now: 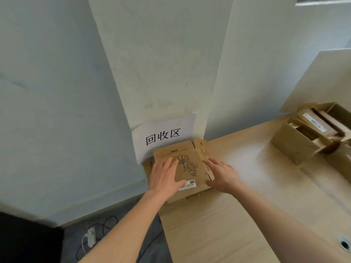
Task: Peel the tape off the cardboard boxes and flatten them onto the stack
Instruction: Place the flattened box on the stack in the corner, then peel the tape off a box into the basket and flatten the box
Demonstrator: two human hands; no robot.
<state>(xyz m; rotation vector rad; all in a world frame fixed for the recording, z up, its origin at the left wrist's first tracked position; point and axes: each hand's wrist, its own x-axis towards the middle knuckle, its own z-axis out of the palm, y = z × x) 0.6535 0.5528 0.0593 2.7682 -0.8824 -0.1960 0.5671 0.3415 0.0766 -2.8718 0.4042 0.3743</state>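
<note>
A flattened cardboard box (187, 158) with a drawn flower and figure and a barcode label lies on top of the stack of flat cardboard (146, 168) at the table's far left corner. My left hand (165, 176) presses flat on its left half with straight fingers. My right hand (223, 174) lies open against the box's right edge and side flap. No tape is visible on this box.
A white paper sign (163, 136) with printed characters leans on the wall behind the stack. Several open cardboard boxes (296, 143) stand at the right of the wooden table (237, 215). Cables and a plug (91, 236) lie on the floor at the left.
</note>
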